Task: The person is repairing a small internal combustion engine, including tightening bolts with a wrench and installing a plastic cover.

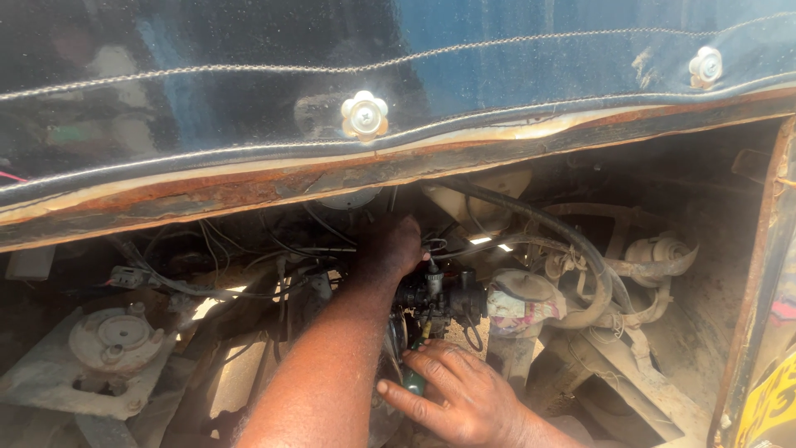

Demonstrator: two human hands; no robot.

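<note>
I look into a dusty engine bay under a dark vehicle body. My left hand [391,247] reaches deep inside, fingers closed behind a small black carburettor-like part [444,297] among wires; what it grips is hidden. My right hand [452,390] is low in front, wrapped around the green handle of a screwdriver [414,377] whose shaft points up at the black part.
A thick black hose [572,245] arcs to the right of the part, beside a rag-wrapped pipe [518,307]. A round metal mount [116,336] sits at the left. A rusty body edge [249,187] overhangs above, and a rusty frame post [759,274] stands at right.
</note>
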